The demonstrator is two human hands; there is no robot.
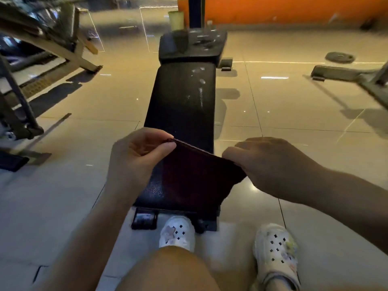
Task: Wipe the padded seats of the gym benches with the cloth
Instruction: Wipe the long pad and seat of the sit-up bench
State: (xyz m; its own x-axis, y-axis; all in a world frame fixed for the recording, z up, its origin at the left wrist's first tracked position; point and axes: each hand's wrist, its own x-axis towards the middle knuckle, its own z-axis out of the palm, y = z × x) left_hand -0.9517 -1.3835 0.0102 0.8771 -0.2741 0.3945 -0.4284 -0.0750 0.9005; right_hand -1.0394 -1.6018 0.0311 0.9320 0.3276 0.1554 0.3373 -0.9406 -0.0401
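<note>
A black padded bench (182, 97) runs away from me down the middle of the floor, with pale dusty marks along its right side. A second black pad (192, 46) sits at its far end. Above the near end of the bench I hold a dark maroon cloth (195, 175) stretched between both hands. My left hand (136, 158) pinches its upper left corner between thumb and fingers. My right hand (270, 164) pinches its upper right corner. The cloth hangs down and hides the near part of the seat.
My two white clogs (177, 232) stand on the glossy tiled floor (294, 114) at the bench's foot. A cream-framed machine (52, 38) stands at the far left, another frame (357, 74) at the right, a weight plate (339, 57) beyond it, an orange wall (294, 9) behind.
</note>
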